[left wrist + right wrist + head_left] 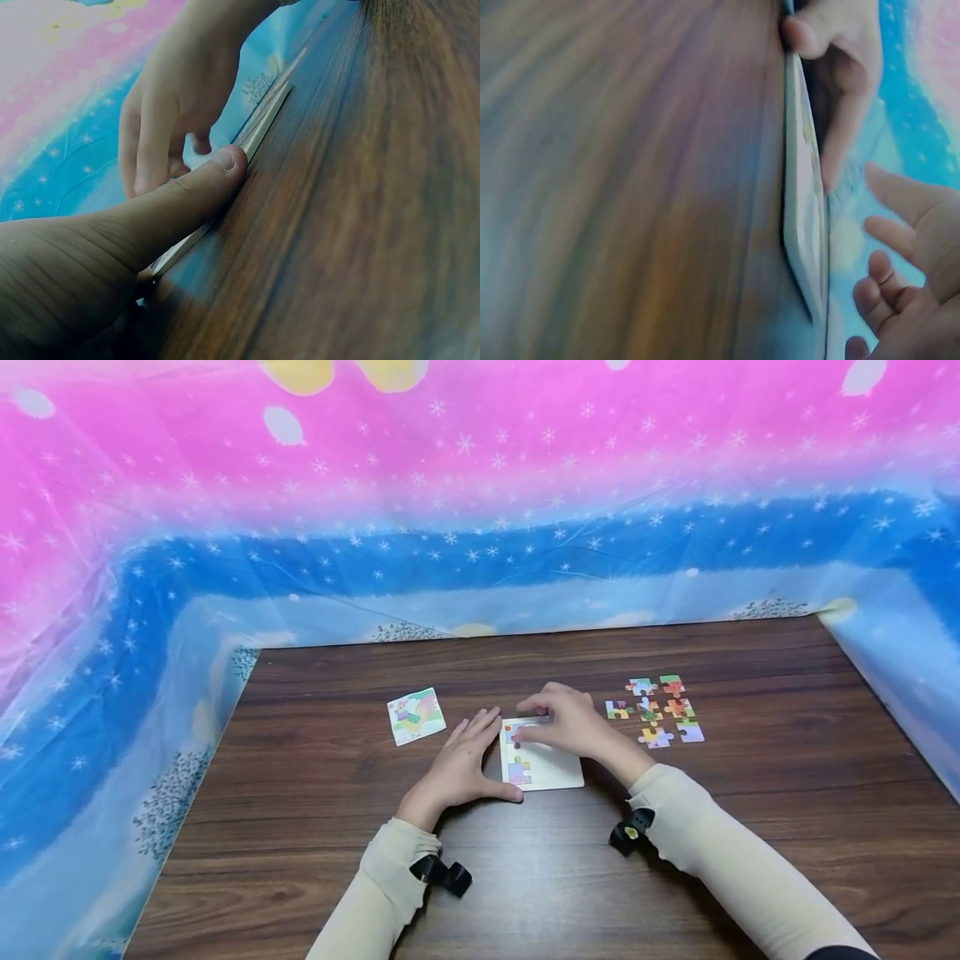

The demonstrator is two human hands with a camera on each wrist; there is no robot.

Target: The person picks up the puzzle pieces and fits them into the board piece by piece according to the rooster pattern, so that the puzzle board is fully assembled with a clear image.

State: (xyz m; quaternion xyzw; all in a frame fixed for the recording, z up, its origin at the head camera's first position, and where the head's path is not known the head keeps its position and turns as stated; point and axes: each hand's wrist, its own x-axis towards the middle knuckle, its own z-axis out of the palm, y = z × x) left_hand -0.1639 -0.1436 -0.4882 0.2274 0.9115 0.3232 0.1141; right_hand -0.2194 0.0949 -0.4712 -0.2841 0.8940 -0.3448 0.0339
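Observation:
A white puzzle board (pixel 558 768) lies on the table in front of me. Jigsaw pieces sit along its left side, one of them a lilac and yellow piece (pixel 519 771) at the near left corner. My left hand (pixel 461 764) rests against the board's left side, fingers straight and thumb along the near edge. Over the far part of the board hovers my right hand (pixel 566 720), its fingers loosely bent and apart. In the right wrist view no piece shows between the fingers of the right hand (pixel 922 277). The right hand hides part of the board.
To the right lie several loose jigsaw pieces (pixel 648 712) in rough columns. A small square picture card (pixel 417 717) lies to the left. The dark wood table (pixel 315 827) ends at the back against a pink and blue patterned cloth (pixel 465 560).

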